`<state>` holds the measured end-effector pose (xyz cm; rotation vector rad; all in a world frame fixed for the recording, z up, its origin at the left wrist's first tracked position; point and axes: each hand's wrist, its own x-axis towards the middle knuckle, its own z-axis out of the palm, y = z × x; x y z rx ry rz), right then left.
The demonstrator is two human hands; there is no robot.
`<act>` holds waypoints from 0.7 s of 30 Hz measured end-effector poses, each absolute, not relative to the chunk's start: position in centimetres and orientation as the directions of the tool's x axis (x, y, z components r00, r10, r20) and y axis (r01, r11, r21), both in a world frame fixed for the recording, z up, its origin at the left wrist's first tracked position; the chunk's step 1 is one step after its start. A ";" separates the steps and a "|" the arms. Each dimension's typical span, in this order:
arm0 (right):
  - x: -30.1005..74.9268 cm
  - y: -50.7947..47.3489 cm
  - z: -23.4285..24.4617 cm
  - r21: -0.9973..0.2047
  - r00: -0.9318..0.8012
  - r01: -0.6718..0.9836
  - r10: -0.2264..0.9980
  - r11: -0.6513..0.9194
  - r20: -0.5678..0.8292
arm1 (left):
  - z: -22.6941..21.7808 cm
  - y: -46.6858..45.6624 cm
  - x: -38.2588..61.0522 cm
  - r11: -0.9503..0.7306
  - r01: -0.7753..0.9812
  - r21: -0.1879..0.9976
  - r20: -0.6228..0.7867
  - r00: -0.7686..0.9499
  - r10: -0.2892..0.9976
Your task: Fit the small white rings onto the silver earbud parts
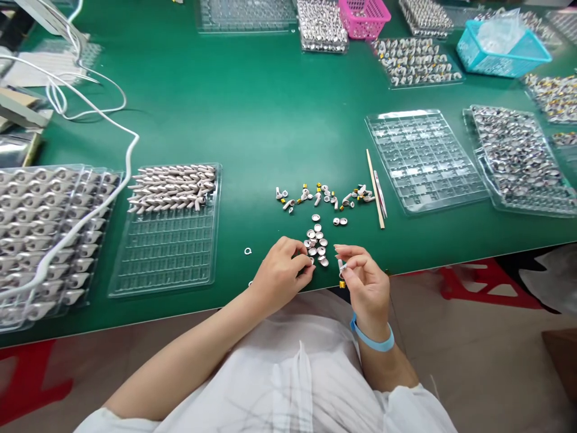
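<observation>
My left hand [283, 272] rests at the near edge of the green table [252, 120], fingers curled in a pinch at a small cluster of silver round caps [317, 243]; what it grips is too small to name. My right hand [364, 281], with a blue wristband, is closed on a small white earbud part with a yellow-tipped wire hanging from it [342, 272]. A row of similar white parts with yellow bits [324, 197] lies just beyond the caps.
A wooden stick and tweezers [377, 191] lie right of the row. An empty clear tray [424, 159] and a tray of silver parts [518, 157] sit right. Trays of white stems [174, 187] sit left, with white cables [90, 180]. Pink [364, 17] and blue [502, 45] baskets stand far back.
</observation>
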<state>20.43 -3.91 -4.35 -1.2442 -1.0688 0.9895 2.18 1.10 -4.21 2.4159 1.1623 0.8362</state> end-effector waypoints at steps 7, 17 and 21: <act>20.3 -4.8 -3.4 -0.976 0.039 0.152 0.985 0.158 0.165 | -3.9 0.3 1.2 -0.542 0.470 0.697 0.404 0.368 0.838; 18.0 -4.0 -2.5 -0.845 -0.212 0.369 0.921 0.386 0.328 | -3.0 -1.0 1.0 -0.149 0.368 0.918 0.083 0.190 0.978; 17.9 -3.8 -2.3 -0.782 -0.268 0.432 0.892 0.449 0.364 | -2.7 -0.8 0.2 -0.006 0.244 0.970 -0.056 0.247 0.967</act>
